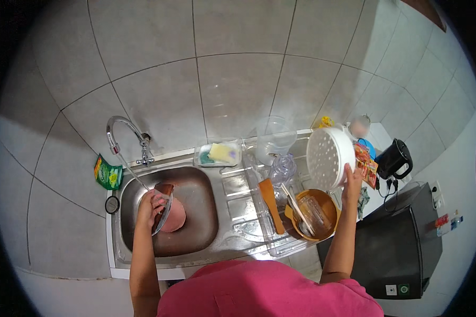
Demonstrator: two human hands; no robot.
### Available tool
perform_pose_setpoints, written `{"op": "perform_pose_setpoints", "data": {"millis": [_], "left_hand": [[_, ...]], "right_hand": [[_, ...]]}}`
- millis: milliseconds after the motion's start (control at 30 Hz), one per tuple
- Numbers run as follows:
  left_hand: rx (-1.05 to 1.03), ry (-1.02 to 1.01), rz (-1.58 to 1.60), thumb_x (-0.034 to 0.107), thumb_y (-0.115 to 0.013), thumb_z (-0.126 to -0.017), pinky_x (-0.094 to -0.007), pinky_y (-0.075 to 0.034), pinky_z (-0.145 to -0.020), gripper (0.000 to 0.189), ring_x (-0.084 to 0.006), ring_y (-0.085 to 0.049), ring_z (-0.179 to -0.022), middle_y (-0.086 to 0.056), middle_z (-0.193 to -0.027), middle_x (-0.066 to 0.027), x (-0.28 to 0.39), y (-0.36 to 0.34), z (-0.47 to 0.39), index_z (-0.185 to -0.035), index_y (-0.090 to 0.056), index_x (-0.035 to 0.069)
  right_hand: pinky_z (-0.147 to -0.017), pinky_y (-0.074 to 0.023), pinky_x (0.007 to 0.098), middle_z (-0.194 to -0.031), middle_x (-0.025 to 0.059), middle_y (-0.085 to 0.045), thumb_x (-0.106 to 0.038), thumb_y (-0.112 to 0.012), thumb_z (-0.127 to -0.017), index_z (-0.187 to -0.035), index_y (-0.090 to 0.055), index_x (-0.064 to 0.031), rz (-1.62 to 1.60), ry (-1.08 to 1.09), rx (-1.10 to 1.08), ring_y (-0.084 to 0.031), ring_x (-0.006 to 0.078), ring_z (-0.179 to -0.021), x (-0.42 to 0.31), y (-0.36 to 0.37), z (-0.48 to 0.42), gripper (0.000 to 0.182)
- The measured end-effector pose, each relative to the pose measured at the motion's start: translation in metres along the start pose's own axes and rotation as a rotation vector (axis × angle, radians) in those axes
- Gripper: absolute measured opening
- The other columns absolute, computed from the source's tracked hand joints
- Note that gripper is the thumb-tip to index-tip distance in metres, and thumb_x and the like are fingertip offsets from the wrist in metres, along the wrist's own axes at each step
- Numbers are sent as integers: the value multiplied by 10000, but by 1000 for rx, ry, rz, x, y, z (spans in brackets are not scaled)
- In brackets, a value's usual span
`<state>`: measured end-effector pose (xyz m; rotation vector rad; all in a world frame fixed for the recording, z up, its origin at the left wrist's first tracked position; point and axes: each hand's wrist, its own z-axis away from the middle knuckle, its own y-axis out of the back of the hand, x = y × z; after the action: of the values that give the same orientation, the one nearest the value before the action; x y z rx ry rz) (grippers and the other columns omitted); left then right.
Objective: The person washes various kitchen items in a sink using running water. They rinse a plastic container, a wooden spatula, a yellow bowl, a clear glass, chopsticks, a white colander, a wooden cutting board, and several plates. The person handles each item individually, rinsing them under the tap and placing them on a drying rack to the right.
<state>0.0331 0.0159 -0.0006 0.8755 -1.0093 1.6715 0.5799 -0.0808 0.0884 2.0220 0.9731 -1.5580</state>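
Over the sink (200, 206), my left hand (152, 204) grips the rim of a clear container (166, 216), tilted under the stream from the chrome faucet (121, 121). A pink round item (175, 216) and something brown show beside or through it; which is inside I cannot tell. On the right, my right hand (352, 178) holds a white perforated basket (327, 158) by its rim, on its side above the back of the drainboard. Below it, an orange-brown bowl (335, 216) holds chopsticks (299, 212), a clear plastic piece and a spoon. A wooden spatula (271, 206) lies left of the bowl.
A sponge (221, 152) sits in a clear tray behind the ribbed drainboard (238, 192). A clear bucket (275, 138) and clear plastic ware (283, 168) stand in the rack area. A green pouch (108, 172) is left of the faucet; a black kettle (395, 158) stands at right.
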Motion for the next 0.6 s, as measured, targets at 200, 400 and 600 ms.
{"op": "perform_pose_setpoints", "data": {"millis": [200, 400, 600], "left_hand": [[34, -3, 14, 289, -463, -776, -252, -417, -602, 302, -122, -531, -703, -537, -897, -38, -1, 3, 4, -1015, -450, 106], [99, -46, 74, 225, -448, -797, -243, -428, -570, 251, -124, -535, -674, -548, -852, -46, 3, 11, 10, -1013, -452, 96], [152, -88, 135, 228, -454, -795, -239, -425, -556, 235, -117, -534, -661, -544, -826, -39, -3, 18, 4, -989, -455, 96]], "right_hand": [[-743, -418, 282, -959, 73, -540, -255, -509, -785, -1001, -494, 8, -249, -259, -38, -530, 161, -834, 56, 4, -15, 341], [-838, -383, 367, -1042, 126, -517, -352, -459, -782, -1092, -448, -44, -565, -502, 18, -500, 260, -950, 85, 2, -26, 436], [-867, -353, 424, -1107, 118, -480, -415, -447, -749, -1087, -468, -58, -698, -686, -21, -456, 276, -1012, 82, 5, -22, 492]]}}
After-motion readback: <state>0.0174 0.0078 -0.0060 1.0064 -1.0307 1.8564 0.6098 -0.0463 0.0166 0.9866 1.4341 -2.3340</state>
